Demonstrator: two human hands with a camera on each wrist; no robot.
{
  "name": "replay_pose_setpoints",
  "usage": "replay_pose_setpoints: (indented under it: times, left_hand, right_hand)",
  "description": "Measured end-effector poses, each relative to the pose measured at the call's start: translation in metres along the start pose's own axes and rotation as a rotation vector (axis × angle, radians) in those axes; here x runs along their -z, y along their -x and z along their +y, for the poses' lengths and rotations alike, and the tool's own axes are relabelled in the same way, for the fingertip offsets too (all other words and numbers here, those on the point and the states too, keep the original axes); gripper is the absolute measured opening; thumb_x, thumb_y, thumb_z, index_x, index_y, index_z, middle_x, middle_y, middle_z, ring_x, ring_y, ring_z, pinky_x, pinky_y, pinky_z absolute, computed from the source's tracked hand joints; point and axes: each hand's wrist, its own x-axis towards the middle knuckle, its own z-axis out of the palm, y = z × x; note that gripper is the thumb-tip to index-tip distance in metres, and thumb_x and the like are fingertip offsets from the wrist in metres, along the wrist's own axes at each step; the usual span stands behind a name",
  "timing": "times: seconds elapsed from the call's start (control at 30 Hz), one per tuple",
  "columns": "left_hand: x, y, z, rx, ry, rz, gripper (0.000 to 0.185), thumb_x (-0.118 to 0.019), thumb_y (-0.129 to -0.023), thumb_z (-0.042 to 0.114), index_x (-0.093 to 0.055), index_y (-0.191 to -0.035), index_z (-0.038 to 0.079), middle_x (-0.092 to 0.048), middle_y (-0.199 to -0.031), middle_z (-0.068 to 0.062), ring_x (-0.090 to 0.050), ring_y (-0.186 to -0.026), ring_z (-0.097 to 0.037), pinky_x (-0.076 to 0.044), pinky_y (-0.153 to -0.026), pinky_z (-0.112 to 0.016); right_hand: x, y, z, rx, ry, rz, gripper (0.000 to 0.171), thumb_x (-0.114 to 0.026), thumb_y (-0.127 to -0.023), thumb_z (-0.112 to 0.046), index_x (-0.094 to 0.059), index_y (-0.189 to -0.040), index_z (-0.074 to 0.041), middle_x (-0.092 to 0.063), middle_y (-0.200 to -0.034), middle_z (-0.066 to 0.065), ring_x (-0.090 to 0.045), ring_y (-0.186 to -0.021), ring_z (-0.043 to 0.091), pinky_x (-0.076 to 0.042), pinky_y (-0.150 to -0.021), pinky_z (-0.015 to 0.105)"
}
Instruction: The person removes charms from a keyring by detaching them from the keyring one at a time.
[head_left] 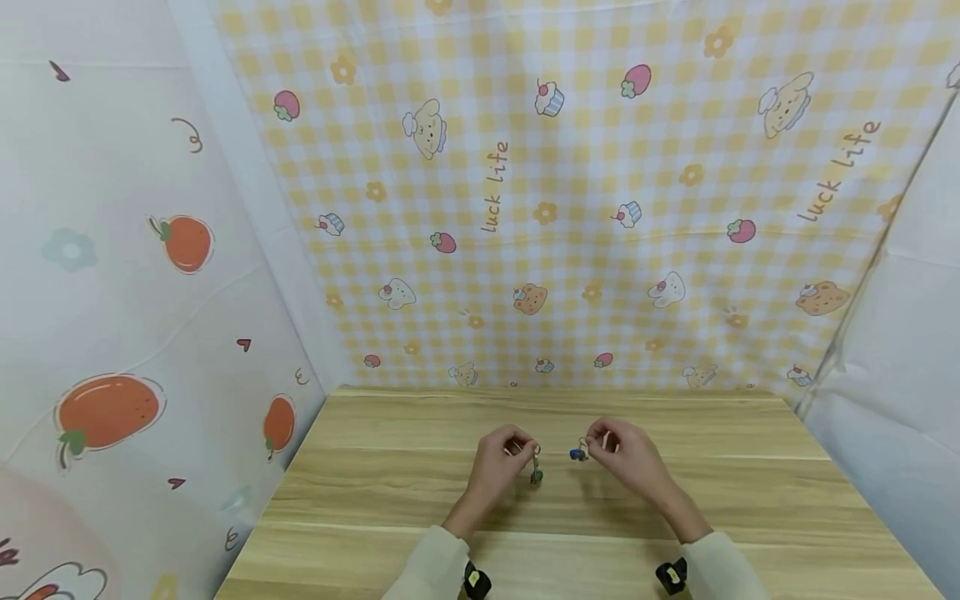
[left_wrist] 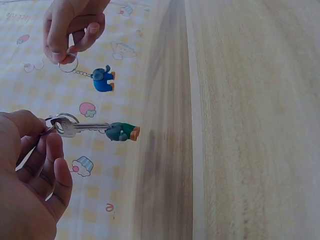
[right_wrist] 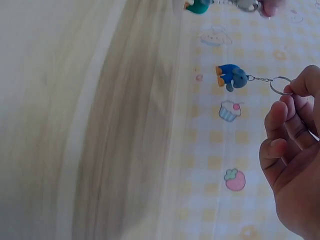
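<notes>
My left hand [head_left: 501, 460] pinches a metal split ring between thumb and forefinger. From that ring hang a silver key [left_wrist: 82, 127] and an elephant keychain [left_wrist: 122, 131] with a grey head, green body and orange feet. To the right, my right hand [head_left: 626, 454] pinches the ring [right_wrist: 280, 85] of a second keychain, a blue elephant [right_wrist: 231, 76] with a grey head and orange feet on a short chain. No key shows on this one. Both keychains dangle above the wooden table [head_left: 570, 550], a short gap apart, with the hands at about equal height.
A yellow checked cloth [head_left: 570, 250] with cartoon prints hangs along the table's back edge. White printed sheeting [head_left: 135, 317] stands at the left, and plain white sheeting [head_left: 892, 358] at the right. Dark wrist cameras sit by both sleeves.
</notes>
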Motion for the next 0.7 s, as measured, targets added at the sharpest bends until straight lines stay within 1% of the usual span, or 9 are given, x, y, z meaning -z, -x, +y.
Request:
replay_pose_setpoints:
  times: [0.17,0.3,0.4,0.57,0.67,0.7]
  left_hand:
    - [0.000,-0.001,0.000,0.003,0.011,0.002,0.005,-0.076,-0.099,0.013,-0.078,-0.095,0.012,-0.075,-0.092,-0.001,-0.062,-0.077,-0.003,-0.054,-0.071,-0.019]
    - [0.001,0.000,0.000,0.005,0.030,0.000,0.005,-0.075,-0.100,0.012,-0.077,-0.095,0.012,-0.074,-0.093,-0.002,-0.062,-0.078,-0.004,-0.054,-0.071,-0.019]
    - [0.002,0.000,-0.001,0.003,0.029,0.001,0.005,-0.075,-0.100,0.013,-0.077,-0.095,0.012,-0.074,-0.093,-0.002,-0.062,-0.078,-0.004,-0.054,-0.070,-0.019]
    - [0.002,-0.001,-0.001,0.004,0.030,0.004,0.006,-0.076,-0.100,0.015,-0.077,-0.094,0.012,-0.074,-0.092,-0.002,-0.062,-0.077,-0.005,-0.054,-0.070,-0.019]
    - [0.002,-0.001,-0.002,0.002,0.026,0.003,0.006,-0.075,-0.100,0.015,-0.077,-0.094,0.013,-0.074,-0.092,-0.002,-0.062,-0.078,-0.006,-0.054,-0.070,-0.019]
    - [0.002,-0.001,-0.002,0.002,0.027,0.003,0.006,-0.075,-0.100,0.015,-0.077,-0.094,0.013,-0.074,-0.092,-0.002,-0.062,-0.078,-0.006,-0.054,-0.070,-0.019]
  right_hand:
    - [0.009,-0.001,0.008,0.008,0.068,0.006,0.005,-0.074,-0.097,-0.011,-0.073,-0.094,-0.015,-0.067,-0.085,-0.009,-0.053,-0.066,0.000,-0.044,-0.056,0.023]
    - [0.015,0.000,0.017,0.015,0.103,0.029,0.009,-0.075,-0.096,-0.009,-0.072,-0.093,-0.017,-0.067,-0.085,-0.009,-0.052,-0.064,-0.001,-0.044,-0.055,0.023]
    - [0.020,0.000,0.023,0.001,0.111,0.038,0.011,-0.075,-0.097,-0.009,-0.072,-0.093,-0.018,-0.068,-0.086,-0.008,-0.051,-0.064,-0.001,-0.044,-0.056,0.023]
    - [0.033,0.001,0.030,-0.039,0.107,0.032,0.004,-0.072,-0.100,-0.013,-0.073,-0.096,-0.013,-0.070,-0.088,-0.004,-0.052,-0.066,0.001,-0.043,-0.055,0.024]
    - [0.041,0.001,0.036,-0.051,0.117,0.043,0.003,-0.071,-0.099,-0.009,-0.074,-0.099,-0.012,-0.070,-0.089,-0.002,-0.051,-0.065,0.002,-0.043,-0.055,0.024]
    - [0.045,0.001,0.038,-0.055,0.121,0.047,0.006,-0.071,-0.099,-0.008,-0.074,-0.100,-0.012,-0.070,-0.089,-0.001,-0.051,-0.065,0.002,-0.042,-0.055,0.024]
